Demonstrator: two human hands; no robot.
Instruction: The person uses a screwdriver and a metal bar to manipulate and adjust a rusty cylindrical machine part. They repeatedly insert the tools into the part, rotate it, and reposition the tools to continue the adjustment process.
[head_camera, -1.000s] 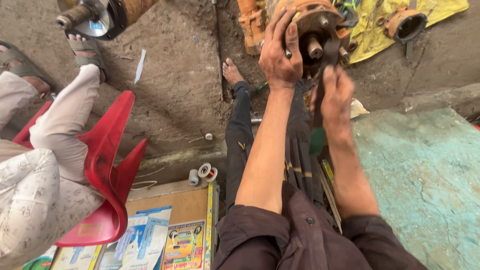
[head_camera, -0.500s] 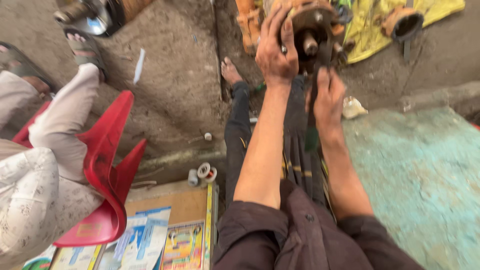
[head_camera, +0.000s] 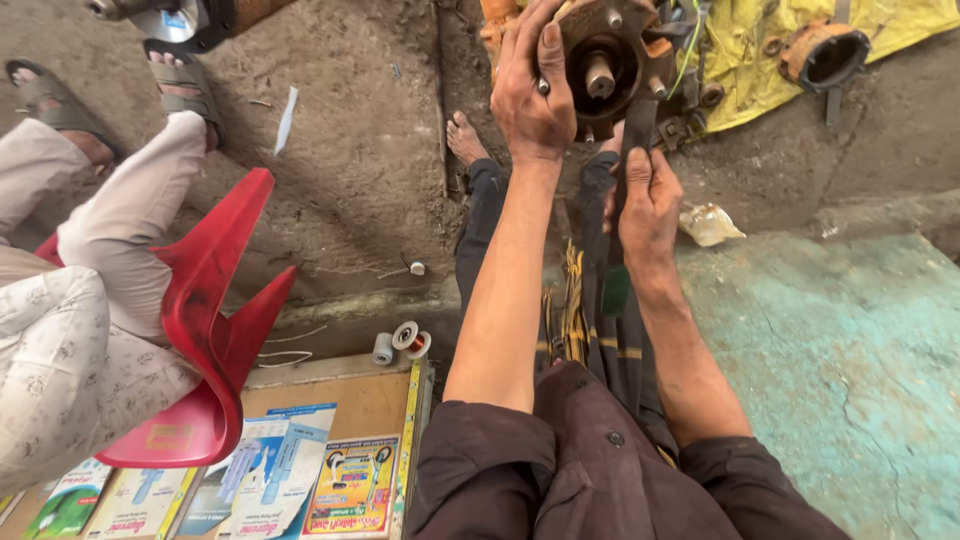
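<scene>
A rusty round motor housing with a central shaft stands on the dirt floor between my feet, at the top of the view. My left hand is clasped over its left rim. Just below the housing, my right hand grips a dark flat tool whose upper end reaches the housing's lower edge. My legs in dark trousers stretch out under both arms, and several yellowish strands lie between them.
A person in light clothes sits on a red plastic chair at the left, sandalled feet forward. Small wire spools lie by a wooden board with printed packets. A yellow cloth holds an orange ring part. A teal slab is on the right.
My left hand stays on the housing. My right hand has slid slightly down and left along the dark tool, and the view has shifted so more of the housing shows.
</scene>
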